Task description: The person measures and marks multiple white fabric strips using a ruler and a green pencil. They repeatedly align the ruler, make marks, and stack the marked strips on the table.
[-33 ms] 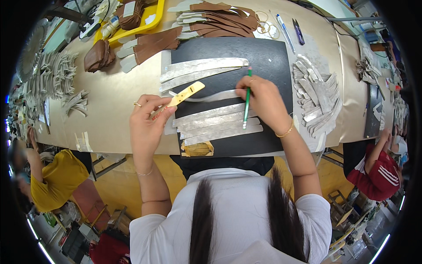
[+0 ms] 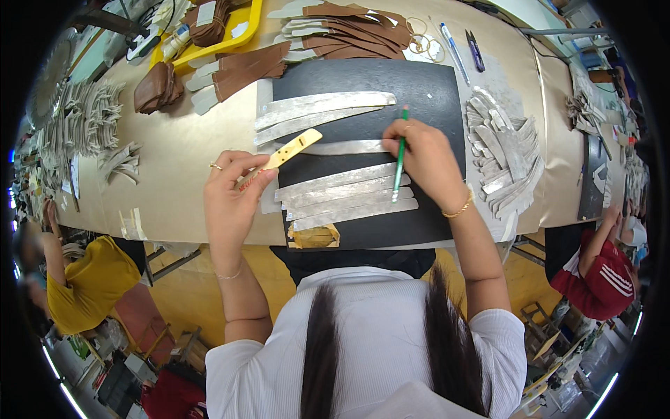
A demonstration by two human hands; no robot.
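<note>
A green pen point(image 2: 399, 164) is pinched in the right hand point(image 2: 427, 162), with its tip resting on the near group of silver strips point(image 2: 349, 194) laid across the black mat point(image 2: 433, 91). A yellow template strip point(image 2: 285, 155) is pinched between thumb and forefinger of the left hand point(image 2: 234, 199), its far end resting on a single silver strip point(image 2: 342, 146) at the centre of the mat. Further silver strips point(image 2: 321, 108) lie at the far left of the mat.

Risks are judged as follows. The template is gripped at one end only and is not pressed flat, so it is likely to pivot under pen pressure and a traced line may be displaced. The near strips overlap one another; a stroke on one may drag its neighbours out of order. A stray mark on the bright face would probably be visible. The pile of finished silver pieces point(image 2: 502, 153) lies just right of the right forearm and may be scattered by a sweep of the elbow. A small yellow block point(image 2: 314, 236) sits at the near mat edge and may be knocked off the table point(image 2: 174, 150).
</note>
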